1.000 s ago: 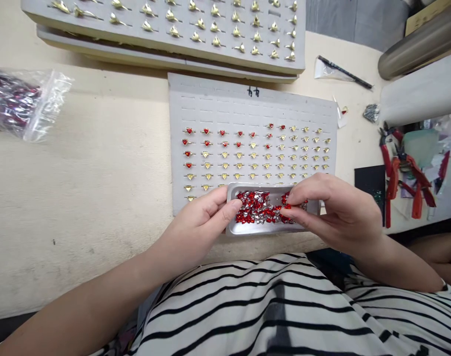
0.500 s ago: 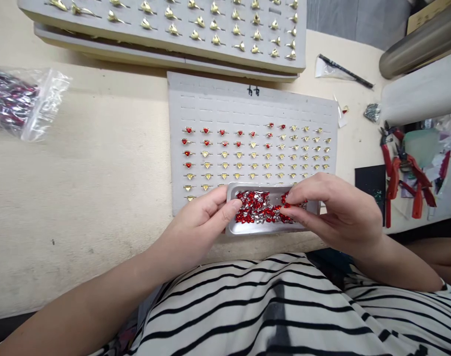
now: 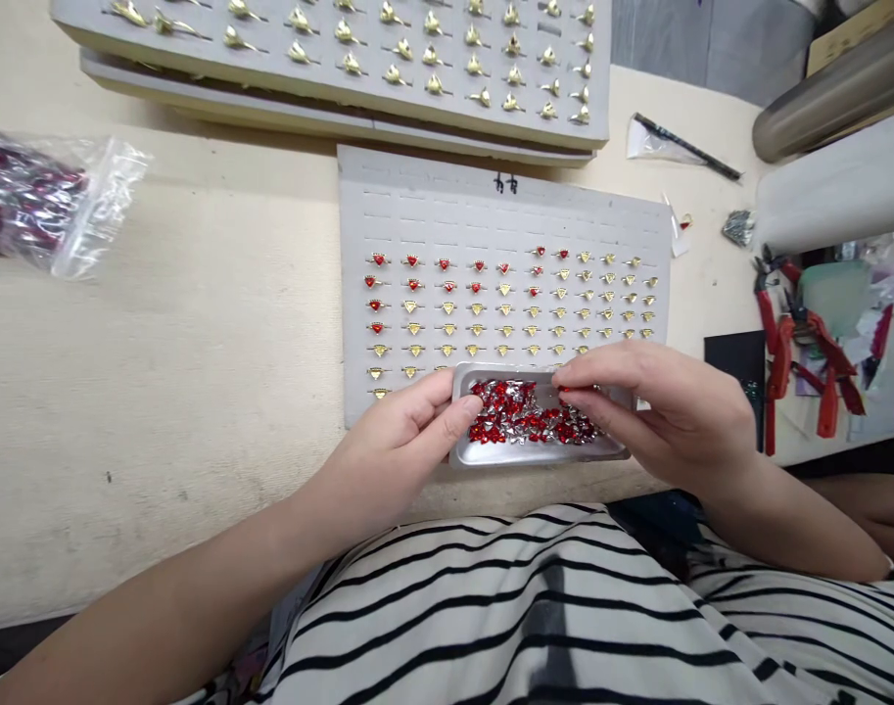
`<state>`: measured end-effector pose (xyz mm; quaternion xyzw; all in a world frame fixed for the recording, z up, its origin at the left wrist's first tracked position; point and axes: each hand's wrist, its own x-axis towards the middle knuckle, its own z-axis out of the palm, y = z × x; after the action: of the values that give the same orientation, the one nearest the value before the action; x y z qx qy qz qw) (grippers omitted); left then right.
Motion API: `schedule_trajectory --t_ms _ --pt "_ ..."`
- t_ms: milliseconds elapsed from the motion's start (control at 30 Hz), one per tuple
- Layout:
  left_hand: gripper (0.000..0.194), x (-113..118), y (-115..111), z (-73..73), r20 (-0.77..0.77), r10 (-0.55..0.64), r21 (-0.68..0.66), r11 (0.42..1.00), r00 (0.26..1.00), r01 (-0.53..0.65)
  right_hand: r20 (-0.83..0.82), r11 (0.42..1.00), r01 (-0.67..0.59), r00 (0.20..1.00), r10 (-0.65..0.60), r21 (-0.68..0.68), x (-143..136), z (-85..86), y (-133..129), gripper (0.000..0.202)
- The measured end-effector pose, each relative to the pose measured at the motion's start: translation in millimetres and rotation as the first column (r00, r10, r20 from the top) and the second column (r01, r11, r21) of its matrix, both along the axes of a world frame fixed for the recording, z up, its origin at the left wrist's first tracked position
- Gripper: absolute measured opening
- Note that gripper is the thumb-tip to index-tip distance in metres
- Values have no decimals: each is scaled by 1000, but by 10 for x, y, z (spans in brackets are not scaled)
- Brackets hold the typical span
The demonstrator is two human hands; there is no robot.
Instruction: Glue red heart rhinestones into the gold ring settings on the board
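My left hand [image 3: 395,441] grips the left end of a small silver metal tray [image 3: 520,454], thumb over the rim. Inside the tray lie many red, silver-backed gems [image 3: 501,406]. Over the tray's right part, my right hand [image 3: 667,411] has thumb and forefinger closed, with a bit of red showing between their tips, apparently one gem. Just beyond the tray is a grey foam board [image 3: 432,211] with rows of gold rings [image 3: 477,330] stuck in its slits. Red stones [image 3: 412,261] sit in some rings of the upper rows; the others show bare gold triangular faces.
Thicker foam blocks [image 3: 306,113] full of gold rings stand at the back. A plastic bag [image 3: 42,206] of dark red pieces lies at left. On the right are a black pen [image 3: 685,147], red-handled pliers [image 3: 828,372], a black card [image 3: 732,362] and large rolls [image 3: 835,201].
My right hand's fingertips have lifted out of the gems toward the tray's far rim, with something red between them. The left hand keeps hold of the tray. The whole view has shifted slightly.
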<state>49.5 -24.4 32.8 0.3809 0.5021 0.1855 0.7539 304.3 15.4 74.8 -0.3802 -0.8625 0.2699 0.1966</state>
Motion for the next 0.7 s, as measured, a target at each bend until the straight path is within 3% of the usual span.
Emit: schedule_trajectory --t_ms 267,467,700 --pt "37 -15 9 0 7 -84 23 996 996 83 117 985 67 989 -87 160 62 -198 584 14" --pt "37 -12 25 -5 19 -108 18 994 994 108 175 992 -47 984 27 113 -27 -413 869 15" --pt "36 -32 75 55 -2 -124 25 992 992 124 235 971 -181 962 141 156 -97 -506 984 18"
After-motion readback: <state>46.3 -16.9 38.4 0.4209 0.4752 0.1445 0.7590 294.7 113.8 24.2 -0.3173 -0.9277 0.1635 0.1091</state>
